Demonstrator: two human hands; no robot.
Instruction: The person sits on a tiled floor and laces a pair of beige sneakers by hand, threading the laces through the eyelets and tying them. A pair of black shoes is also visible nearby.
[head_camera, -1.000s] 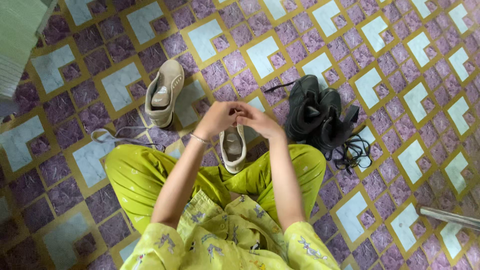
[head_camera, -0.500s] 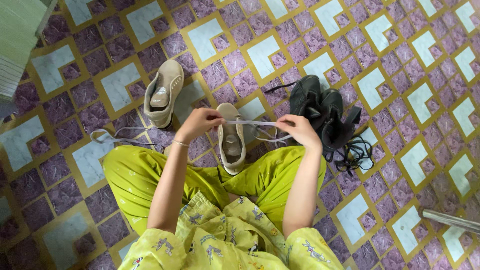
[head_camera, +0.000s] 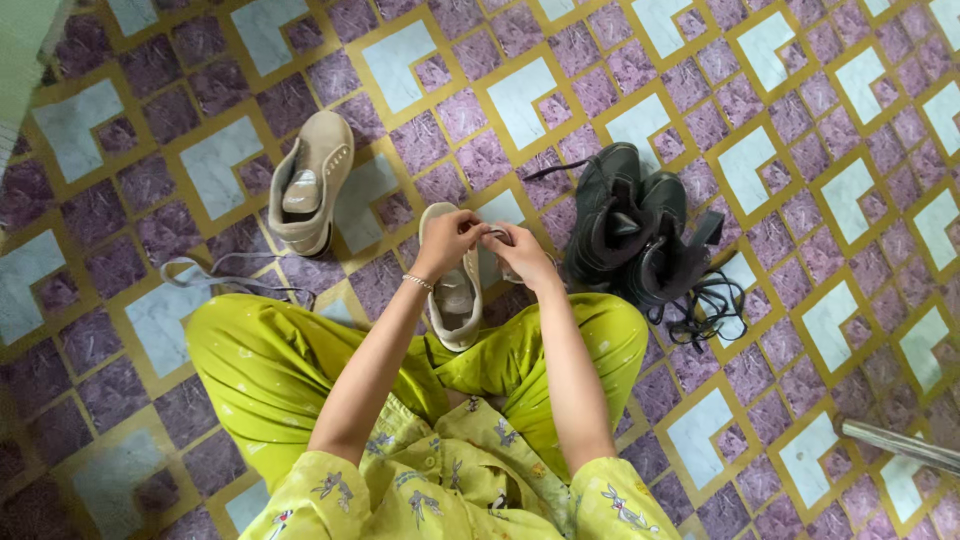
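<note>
Here both hands meet just above the beige shoe (head_camera: 455, 290) lying between the person's knees: the left hand (head_camera: 450, 237) and right hand (head_camera: 520, 252) each pinch an end of the pale shoelace (head_camera: 493, 234). The lacing step seems in hand; threading next calls for aiming a tip at an eyelet. The black shoes (head_camera: 630, 235) lie right of it.
</note>
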